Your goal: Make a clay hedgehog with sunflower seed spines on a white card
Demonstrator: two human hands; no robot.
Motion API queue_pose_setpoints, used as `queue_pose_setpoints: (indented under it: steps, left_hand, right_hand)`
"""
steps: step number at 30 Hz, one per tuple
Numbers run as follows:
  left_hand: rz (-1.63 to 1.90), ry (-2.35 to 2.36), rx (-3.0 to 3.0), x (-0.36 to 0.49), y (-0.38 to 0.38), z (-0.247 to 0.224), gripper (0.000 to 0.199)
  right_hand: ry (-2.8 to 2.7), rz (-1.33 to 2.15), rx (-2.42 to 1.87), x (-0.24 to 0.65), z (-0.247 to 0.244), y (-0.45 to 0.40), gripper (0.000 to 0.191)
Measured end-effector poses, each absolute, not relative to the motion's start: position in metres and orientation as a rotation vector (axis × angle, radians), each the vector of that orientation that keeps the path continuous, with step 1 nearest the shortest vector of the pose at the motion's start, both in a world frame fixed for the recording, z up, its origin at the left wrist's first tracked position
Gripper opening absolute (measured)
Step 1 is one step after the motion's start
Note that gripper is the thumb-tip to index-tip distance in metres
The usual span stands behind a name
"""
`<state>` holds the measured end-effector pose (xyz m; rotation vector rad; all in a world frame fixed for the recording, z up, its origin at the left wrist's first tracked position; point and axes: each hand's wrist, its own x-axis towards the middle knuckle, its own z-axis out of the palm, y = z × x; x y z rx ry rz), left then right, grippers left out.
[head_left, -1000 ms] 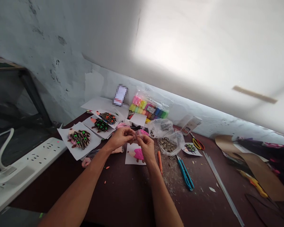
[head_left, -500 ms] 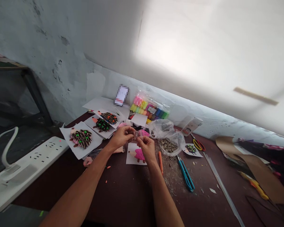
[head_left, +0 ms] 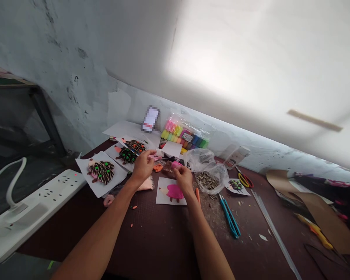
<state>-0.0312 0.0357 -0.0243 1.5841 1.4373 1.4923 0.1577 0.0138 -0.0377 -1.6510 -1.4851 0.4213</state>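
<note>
My right hand (head_left: 184,178) pinches a small clear bag with pink clay (head_left: 176,165), just above a white card. That card (head_left: 160,199) bears a hedgehog shape with a bright pink clay body (head_left: 175,192), a pale snout and brown feet. My left hand (head_left: 144,166) is apart from the bag, its fingers slightly spread and nothing visible in them. Between the hands lies some orange clay (head_left: 158,167). A pale peach clay packet (head_left: 146,184) sits under my left wrist. Striped seeds (head_left: 207,180) fill an open plastic bag (head_left: 220,182) to the right.
Seed-covered hedgehog cards (head_left: 101,172) lie at left beside a white power strip (head_left: 51,194). A phone (head_left: 151,119) and a pack of coloured clay (head_left: 186,134) lean at the wall. Teal cutters (head_left: 229,216), an orange tool (head_left: 197,195), scissors (head_left: 245,180) and a yellow knife (head_left: 317,232) lie rightward.
My left hand has let go of the clear bag and moved left. My right hand keeps the bag and has shifted slightly right, uncovering more of the pink hedgehog card.
</note>
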Motion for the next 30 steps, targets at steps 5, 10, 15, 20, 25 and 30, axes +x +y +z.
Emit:
queue_pose_setpoints:
  steps: [5, 10, 15, 20, 25, 30]
  left_hand:
    - [1.544, 1.437, 1.545, -0.037, 0.037, -0.022, 0.030]
    - [1.509, 1.392, 1.502, -0.037, 0.036, -0.021, 0.029]
    - [1.508, 1.404, 1.552, -0.035, 0.033, -0.019, 0.028]
    - [1.592, 1.406, 1.481, -0.039, 0.034, -0.016, 0.025]
    - [1.692, 1.364, 1.373, -0.040, 0.031, -0.009, 0.022]
    - [1.745, 1.341, 1.317, -0.042, 0.029, -0.005, 0.022]
  right_hand:
    - [-1.479, 0.313, -1.889, 0.149, -0.035, 0.011, 0.027]
    - [-1.625, 0.336, -1.831, 0.145, -0.039, 0.009, 0.013]
    - [-1.671, 0.244, -1.780, 0.146, -0.042, 0.011, 0.012]
    - [-1.650, 0.184, -1.908, 0.148, -0.036, 0.012, 0.012]
    - [-1.603, 0.170, -2.091, 0.143, -0.022, 0.011, 0.012]
    - [-1.672, 0.021, -2.197, 0.136, -0.013, 0.006, 0.019]
